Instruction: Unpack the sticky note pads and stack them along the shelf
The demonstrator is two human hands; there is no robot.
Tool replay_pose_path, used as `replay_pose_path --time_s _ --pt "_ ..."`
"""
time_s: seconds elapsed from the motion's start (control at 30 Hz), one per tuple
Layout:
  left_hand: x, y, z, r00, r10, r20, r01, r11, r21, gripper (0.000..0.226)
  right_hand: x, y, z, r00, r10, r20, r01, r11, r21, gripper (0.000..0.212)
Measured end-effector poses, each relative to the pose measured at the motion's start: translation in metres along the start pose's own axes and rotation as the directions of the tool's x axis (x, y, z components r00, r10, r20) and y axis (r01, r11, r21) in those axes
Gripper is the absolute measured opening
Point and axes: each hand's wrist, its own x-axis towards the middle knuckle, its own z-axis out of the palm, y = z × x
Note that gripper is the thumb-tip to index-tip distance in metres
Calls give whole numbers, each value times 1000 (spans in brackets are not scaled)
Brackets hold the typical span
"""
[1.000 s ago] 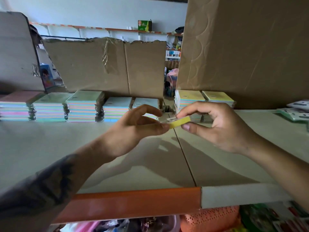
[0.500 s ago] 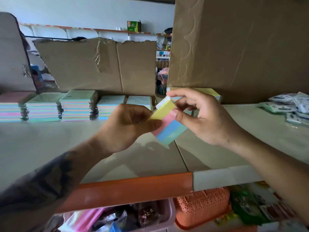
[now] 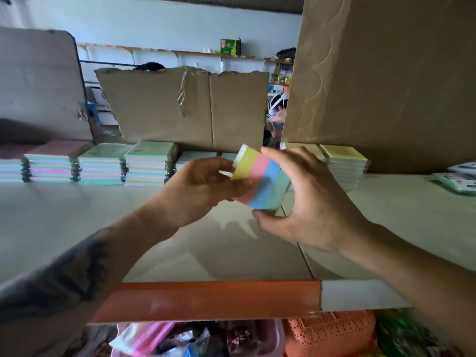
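Looking down from the head view, the left hand (image 3: 203,186) and the right hand (image 3: 306,199) both pinch a sticky note pad (image 3: 260,180) striped yellow, pink, blue and green, held tilted above the shelf (image 3: 77,228), in front of the stacked pads (image 3: 144,166) lined along its back.

We look across a pale grey shelf board (image 3: 77,228) with an orange front lip (image 3: 206,300) that turns white at the right. Torn brown cardboard panels (image 3: 180,109) stand along its back, and a tall brown cardboard box (image 3: 386,81) rises at the right. Behind them we see a whitewashed wall (image 3: 154,24) carrying a high orange-edged shelf (image 3: 180,51) with a small green box (image 3: 230,46).
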Motion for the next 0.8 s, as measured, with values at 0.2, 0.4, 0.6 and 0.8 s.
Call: replay_pose_path --time_s 0.2,0.4,0.6,0.8 --pt "-21 -8 -65 985 172 31 -143 690 710 125 29 -19 10 966 -86 242 25 969 246 80" --pt "-50 -1 -92 1000 7 -7 2 537 844 108 54 -55 35 920 -214 328 75 918 389 71" --pt "-87 0 -135 991 -82 -109 135 484 864 98 83 -108 73 867 -333 369 153 885 440 78" --pt "-123 -31 -216 976 -136 -169 216 558 801 93 108 -168 122 840 -359 406 171 886 430 87"
